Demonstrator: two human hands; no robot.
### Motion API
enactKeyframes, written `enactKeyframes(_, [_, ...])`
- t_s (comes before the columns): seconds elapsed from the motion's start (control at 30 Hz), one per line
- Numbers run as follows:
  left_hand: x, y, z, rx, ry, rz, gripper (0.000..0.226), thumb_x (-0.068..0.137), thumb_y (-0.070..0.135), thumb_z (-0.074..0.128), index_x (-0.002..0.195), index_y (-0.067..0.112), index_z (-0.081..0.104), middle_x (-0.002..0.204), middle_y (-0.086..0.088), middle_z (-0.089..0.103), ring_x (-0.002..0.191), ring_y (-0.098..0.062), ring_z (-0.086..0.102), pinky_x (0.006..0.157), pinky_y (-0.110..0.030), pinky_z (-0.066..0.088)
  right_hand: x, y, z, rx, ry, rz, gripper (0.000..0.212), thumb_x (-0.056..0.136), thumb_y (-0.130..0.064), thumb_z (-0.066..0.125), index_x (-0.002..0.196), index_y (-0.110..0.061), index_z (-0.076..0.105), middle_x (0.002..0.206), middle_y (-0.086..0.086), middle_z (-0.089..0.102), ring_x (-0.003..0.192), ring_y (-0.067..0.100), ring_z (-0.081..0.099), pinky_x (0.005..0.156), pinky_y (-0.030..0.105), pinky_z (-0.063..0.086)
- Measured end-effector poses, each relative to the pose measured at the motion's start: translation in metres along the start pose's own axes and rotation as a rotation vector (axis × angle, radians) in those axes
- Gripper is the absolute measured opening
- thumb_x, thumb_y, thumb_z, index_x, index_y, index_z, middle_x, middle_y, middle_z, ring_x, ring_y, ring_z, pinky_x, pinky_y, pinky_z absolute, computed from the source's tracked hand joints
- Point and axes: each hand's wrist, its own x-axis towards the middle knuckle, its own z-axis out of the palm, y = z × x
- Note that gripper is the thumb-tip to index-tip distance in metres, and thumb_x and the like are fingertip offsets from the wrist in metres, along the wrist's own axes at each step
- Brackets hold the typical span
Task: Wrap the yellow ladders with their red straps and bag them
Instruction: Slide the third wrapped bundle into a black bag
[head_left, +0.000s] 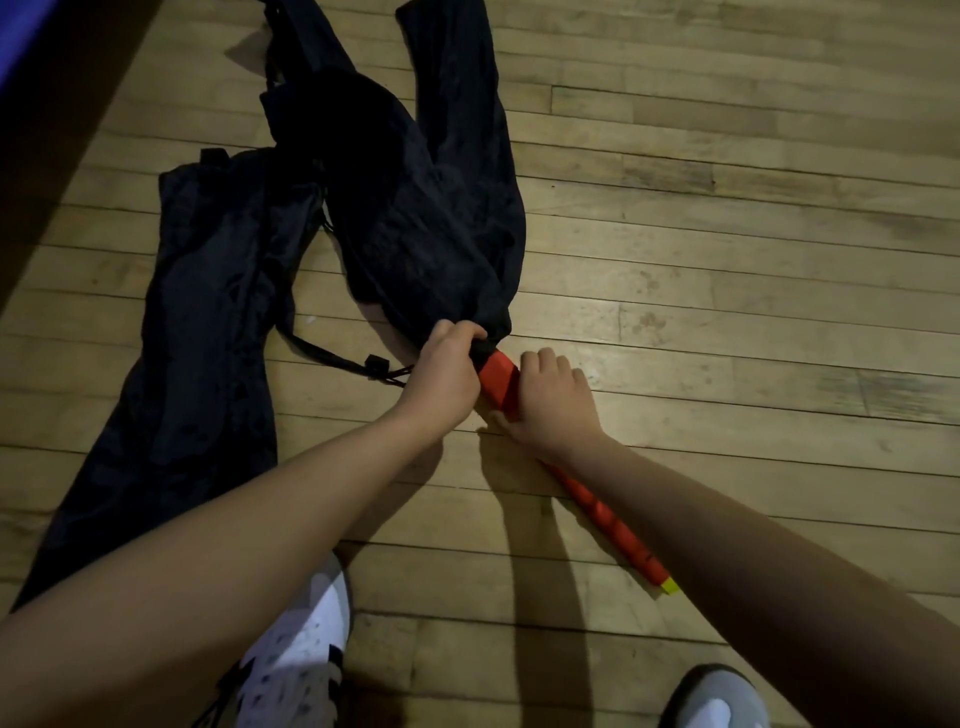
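Observation:
A ladder bundle (605, 514) wrapped in red strap lies slanted on the wooden floor, its yellow end showing at the lower right. Its upper end sits inside the mouth of a black drawstring bag (431, 218). My left hand (441, 374) grips the bag's gathered rim around that end. My right hand (550, 400) curls round the red bundle just below the bag's mouth. The part inside the bag is hidden.
A second black bag (208, 312) lies flat to the left, its drawstring and toggle (376, 364) trailing toward my left hand. My white shoes (296, 660) stand at the bottom edge. A dark wall base runs along the upper left.

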Motion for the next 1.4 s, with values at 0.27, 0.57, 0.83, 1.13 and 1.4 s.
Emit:
enactKeyframes(0.27, [-0.005, 0.010, 0.012, 0.056, -0.026, 0.048, 0.028, 0.096, 0.015, 0.051, 0.122, 0.008, 0.058, 0.119, -0.008, 0.052, 0.108, -0.022, 0.052, 0.092, -0.030, 0.042, -0.028, 0.028, 0.013, -0.037, -0.123, 0.043, 0.062, 0.083, -0.059, 0.058, 0.124, -0.015, 0.045, 0.119, 0.007, 0.052, 0.111, 0.026, 0.050, 0.095, 0.039, 0.039])
enactKeyframes(0.57, [-0.007, -0.003, -0.003, -0.041, 0.134, 0.026, 0.021, 0.102, 0.030, 0.041, 0.102, 0.012, 0.054, 0.088, 0.000, 0.056, 0.082, -0.020, 0.055, 0.067, -0.032, 0.039, -0.013, 0.003, 0.004, 0.695, -0.113, 0.123, 0.038, 0.086, -0.038, 0.067, 0.105, -0.014, 0.045, 0.087, -0.002, 0.054, 0.072, 0.011, 0.051, 0.055, 0.021, 0.036])
enactKeyframes(0.83, [-0.013, -0.035, -0.022, -0.153, 0.143, -0.021, 0.017, 0.103, 0.023, 0.037, 0.094, 0.015, 0.049, 0.069, 0.003, 0.051, 0.060, -0.009, 0.049, 0.051, -0.025, 0.032, 0.036, -0.041, -0.004, 0.917, 0.028, 0.200, 0.044, 0.085, -0.026, 0.070, 0.113, -0.005, 0.043, 0.091, -0.002, 0.055, 0.076, 0.005, 0.052, 0.050, 0.010, 0.035])
enactKeyframes(1.13, [-0.015, -0.052, -0.019, -0.093, 0.114, -0.025, 0.035, 0.096, -0.003, 0.041, 0.126, 0.008, 0.055, 0.127, -0.006, 0.048, 0.117, -0.016, 0.048, 0.094, -0.013, 0.032, 0.047, -0.039, 0.009, 0.718, 0.316, 0.057, 0.050, 0.087, -0.022, 0.068, 0.131, -0.016, 0.046, 0.132, 0.010, 0.038, 0.121, 0.026, 0.041, 0.099, 0.032, 0.041])
enactKeyframes(1.4, [-0.023, -0.032, 0.000, -0.009, -0.018, 0.026, 0.030, 0.099, 0.005, 0.038, 0.125, 0.008, 0.052, 0.125, -0.009, 0.050, 0.115, -0.024, 0.049, 0.098, -0.038, 0.043, 0.027, -0.010, 0.001, 0.505, 0.230, -0.167, 0.013, 0.097, -0.014, 0.048, 0.107, -0.010, 0.056, 0.109, 0.005, 0.055, 0.097, 0.024, 0.054, 0.073, 0.038, 0.046])
